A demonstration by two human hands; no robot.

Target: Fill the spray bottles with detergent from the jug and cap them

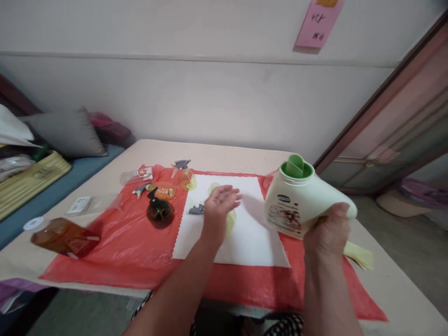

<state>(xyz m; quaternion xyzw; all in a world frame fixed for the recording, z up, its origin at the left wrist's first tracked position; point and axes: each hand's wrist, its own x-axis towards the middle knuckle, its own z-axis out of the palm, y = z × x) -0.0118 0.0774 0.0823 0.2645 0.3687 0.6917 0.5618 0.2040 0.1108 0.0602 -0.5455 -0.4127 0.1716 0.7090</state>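
Right hand [327,233] fingers grip a white jug [301,200], uncapped and tilted toward 10 o'clock over the white cloth [252,233]. Left hand [219,207], fingers spread flat, presses a yellow sprayer [230,223] on the cloth.

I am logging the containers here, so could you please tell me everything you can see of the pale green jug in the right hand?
The pale green jug looks like opaque plastic, with a darker green collar and an open pour spout, no cap on it. A label with a logo and reddish picture faces the camera. It is held tilted above the table, its mouth towards the wall, over the red sheet's right side. Only the right hand touches it, gripping its lower end.
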